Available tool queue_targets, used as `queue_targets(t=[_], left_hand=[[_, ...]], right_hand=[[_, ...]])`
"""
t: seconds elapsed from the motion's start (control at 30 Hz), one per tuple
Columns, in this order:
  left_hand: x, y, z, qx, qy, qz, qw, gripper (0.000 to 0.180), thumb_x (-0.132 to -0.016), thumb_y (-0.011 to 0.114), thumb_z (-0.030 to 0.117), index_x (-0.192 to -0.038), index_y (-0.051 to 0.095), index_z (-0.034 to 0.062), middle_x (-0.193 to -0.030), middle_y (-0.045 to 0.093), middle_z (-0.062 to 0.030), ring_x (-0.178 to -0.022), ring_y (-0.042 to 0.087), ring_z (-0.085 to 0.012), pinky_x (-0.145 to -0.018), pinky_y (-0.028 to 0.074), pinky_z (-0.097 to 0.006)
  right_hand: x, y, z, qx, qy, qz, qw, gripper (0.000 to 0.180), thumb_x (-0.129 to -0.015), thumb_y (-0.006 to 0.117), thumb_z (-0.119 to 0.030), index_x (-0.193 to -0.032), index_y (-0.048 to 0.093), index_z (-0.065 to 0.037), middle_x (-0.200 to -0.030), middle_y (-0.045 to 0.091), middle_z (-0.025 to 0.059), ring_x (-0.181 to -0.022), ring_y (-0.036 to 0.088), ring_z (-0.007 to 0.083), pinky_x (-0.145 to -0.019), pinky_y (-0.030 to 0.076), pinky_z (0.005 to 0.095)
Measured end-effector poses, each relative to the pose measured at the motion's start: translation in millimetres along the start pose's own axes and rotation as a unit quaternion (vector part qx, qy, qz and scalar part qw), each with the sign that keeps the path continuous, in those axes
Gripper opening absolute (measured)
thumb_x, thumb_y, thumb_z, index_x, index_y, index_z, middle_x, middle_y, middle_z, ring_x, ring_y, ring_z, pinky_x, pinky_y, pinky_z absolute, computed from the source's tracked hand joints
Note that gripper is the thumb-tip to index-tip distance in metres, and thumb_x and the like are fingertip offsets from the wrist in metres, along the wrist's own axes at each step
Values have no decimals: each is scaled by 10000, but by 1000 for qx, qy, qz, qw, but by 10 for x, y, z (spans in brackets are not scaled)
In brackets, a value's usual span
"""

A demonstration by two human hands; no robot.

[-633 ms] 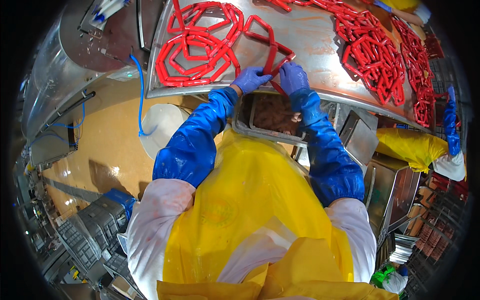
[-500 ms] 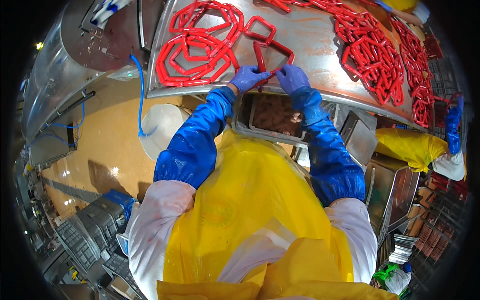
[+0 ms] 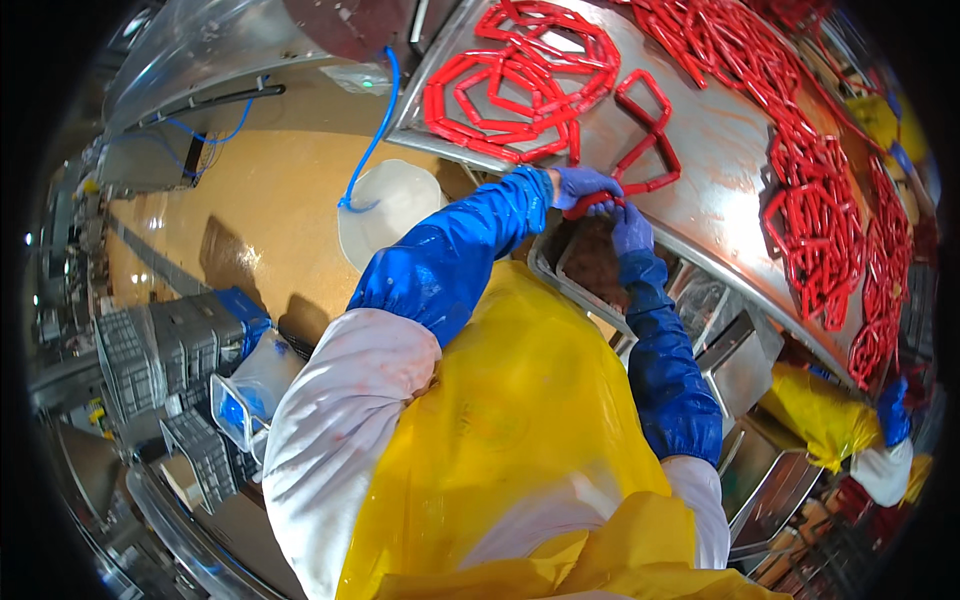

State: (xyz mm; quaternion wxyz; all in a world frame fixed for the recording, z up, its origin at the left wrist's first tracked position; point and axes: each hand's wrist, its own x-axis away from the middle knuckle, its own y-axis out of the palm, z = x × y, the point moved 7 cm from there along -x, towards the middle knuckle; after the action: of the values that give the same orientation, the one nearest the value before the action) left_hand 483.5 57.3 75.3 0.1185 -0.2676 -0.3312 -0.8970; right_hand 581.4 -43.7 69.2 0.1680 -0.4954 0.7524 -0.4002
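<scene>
The left hand (image 3: 583,184), gloved in purple below a blue sleeve, is closed around a red sausage link (image 3: 597,203) at the near edge of the steel bench (image 3: 700,190). The right hand (image 3: 630,228), gloved the same way, is curled just beside and below it, and its fingers are closed on the same link, so that the two hands are touching over it. The link is joined to a loop of red sausages (image 3: 645,135) that is laid on the bench just beyond the hands. A larger coil of red sausages (image 3: 520,80) is spread further left on the bench, and long strings of red sausages (image 3: 820,210) are heaped along its right side. A metal tray (image 3: 590,270) holding dark meat is seen under the bench edge, directly below the hands. A yellow apron (image 3: 520,430) is worn over white sleeves. A white bucket lid (image 3: 390,210) is lying on the yellow floor (image 3: 250,210) to the left, with a blue hose (image 3: 375,140) hanging above it, and grey crates (image 3: 160,350) are stacked at the lower left. Another person's blue-gloved hand (image 3: 893,410) is visible at the far right.
</scene>
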Motion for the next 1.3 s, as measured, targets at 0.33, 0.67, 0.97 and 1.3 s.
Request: queue_targets(t=[0.33,0.67,0.97,1.3], left_hand=[[294,412,726,-502,301,150,797,340,-953,626,288,-1245,666,117,-1125,717,-71,-1022,667,-166,-865,519,-328],[219,242,415,-101,190,130,968,365,-899,736,266,-1162,650,29,-1077,701,-73,-989,652,-182,-879,519,-342],[165,213,95,-249,73,107,960,413,-906,686,478,-953,731,70,-749,672,-13,-625,598,-107,-597,478,-244],[384,-517,349,72,233,238,940,312,-897,731,372,-951,698,66,-752,641,13,-623,571,-94,-548,472,-249]], right_hand=[[-533,-999,-408,116,-182,114,970,426,-841,658,-171,-1253,593,-80,-1125,668,223,-1029,625,445,-891,514,487],[-176,-869,-746,184,-56,-38,981,344,-881,637,-272,-1129,587,-39,-949,694,209,-851,682,413,-727,547,480],[204,-361,-312,-224,-61,-58,971,302,-967,519,-273,-905,621,5,-747,617,87,-648,543,213,-635,456,360],[1551,83,1624,-58,88,47,993,249,-947,504,-217,-981,616,4,-891,638,227,-849,631,410,-753,503,443]])
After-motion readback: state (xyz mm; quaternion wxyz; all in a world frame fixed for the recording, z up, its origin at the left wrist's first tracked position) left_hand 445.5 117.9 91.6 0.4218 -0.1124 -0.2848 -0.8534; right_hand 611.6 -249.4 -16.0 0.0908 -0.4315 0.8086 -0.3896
